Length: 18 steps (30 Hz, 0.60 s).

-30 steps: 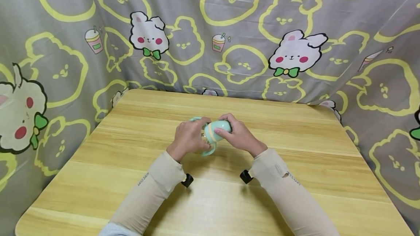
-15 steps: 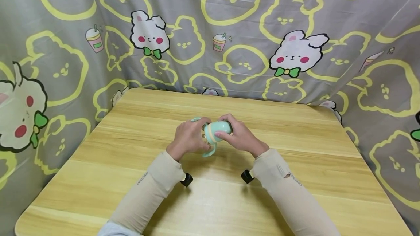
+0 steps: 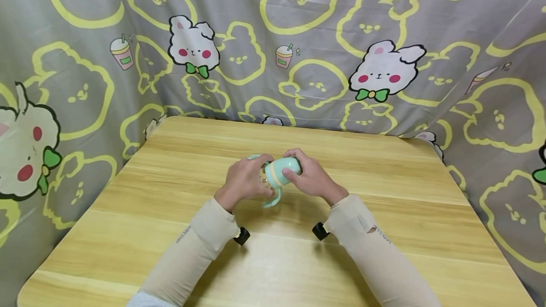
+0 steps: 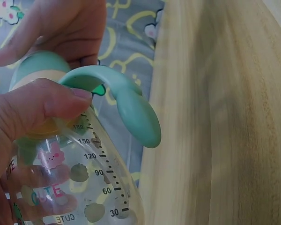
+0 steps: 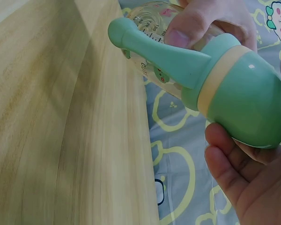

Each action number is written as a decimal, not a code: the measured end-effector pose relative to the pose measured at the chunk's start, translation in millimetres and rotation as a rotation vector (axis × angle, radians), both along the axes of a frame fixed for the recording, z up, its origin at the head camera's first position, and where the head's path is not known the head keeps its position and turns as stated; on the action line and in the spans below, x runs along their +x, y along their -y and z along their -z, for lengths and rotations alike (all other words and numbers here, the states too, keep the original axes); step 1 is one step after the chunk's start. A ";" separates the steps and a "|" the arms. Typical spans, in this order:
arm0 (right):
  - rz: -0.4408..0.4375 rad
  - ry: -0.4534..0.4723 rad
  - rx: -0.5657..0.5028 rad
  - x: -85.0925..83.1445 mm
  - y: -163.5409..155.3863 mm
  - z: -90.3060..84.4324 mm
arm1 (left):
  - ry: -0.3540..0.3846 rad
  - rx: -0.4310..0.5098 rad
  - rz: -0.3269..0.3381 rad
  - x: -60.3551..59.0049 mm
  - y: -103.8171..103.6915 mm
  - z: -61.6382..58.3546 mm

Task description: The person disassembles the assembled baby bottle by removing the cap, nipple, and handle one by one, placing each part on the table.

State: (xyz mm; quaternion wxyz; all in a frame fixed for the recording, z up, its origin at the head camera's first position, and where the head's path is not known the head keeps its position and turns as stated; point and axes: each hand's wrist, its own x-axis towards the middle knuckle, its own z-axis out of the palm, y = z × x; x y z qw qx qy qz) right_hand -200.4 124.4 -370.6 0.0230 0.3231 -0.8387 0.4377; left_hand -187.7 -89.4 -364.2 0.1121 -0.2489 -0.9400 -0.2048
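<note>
Clear plastic baby bottle point(image 4: 79, 183) — black scale marks, pink rabbit and green prints; mint-green domed cap point(image 5: 246, 105) over a cream ring point(image 5: 219, 75); mint handles point(image 4: 131, 105). Pale wood-grain table point(image 3: 384, 193); grey curtain point(image 3: 273, 37) — yellow outlines, white rabbits.

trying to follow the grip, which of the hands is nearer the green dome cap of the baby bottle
Right. The right hand cups the green dome cap; the left hand grips the clear bottle body below it.

**Table and backdrop**

A light wooden table point(image 3: 384, 212) with rounded corners fills the foreground. Behind and beside it hangs a grey cloth point(image 3: 298, 37) printed with yellow outlines, white rabbits point(image 3: 384, 72) and small drink cups point(image 3: 284, 55).
</note>
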 end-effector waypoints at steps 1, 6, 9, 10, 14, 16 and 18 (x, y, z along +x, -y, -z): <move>0.005 -0.011 0.000 -0.6 0.3 0.9 | 0.001 0.000 0.001 0.1 0.1 -0.1; 0.051 -0.053 0.025 -2.4 2.6 3.0 | -0.008 0.003 0.011 -0.1 0.3 0.7; 0.078 -0.029 0.043 -1.5 4.4 2.0 | -0.019 0.005 0.012 -0.4 0.0 1.3; 0.093 -0.012 0.046 -0.9 4.7 1.6 | -0.018 0.005 0.014 -0.4 -0.4 1.3; 0.146 0.056 0.026 2.1 4.8 0.9 | -0.013 -0.009 0.020 -0.7 -1.9 1.4; 0.150 0.069 0.010 3.0 5.0 1.3 | -0.007 -0.020 0.009 -0.5 -2.2 1.1; 0.137 0.075 -0.003 3.2 5.6 2.1 | -0.002 -0.027 -0.006 -0.4 -2.0 0.8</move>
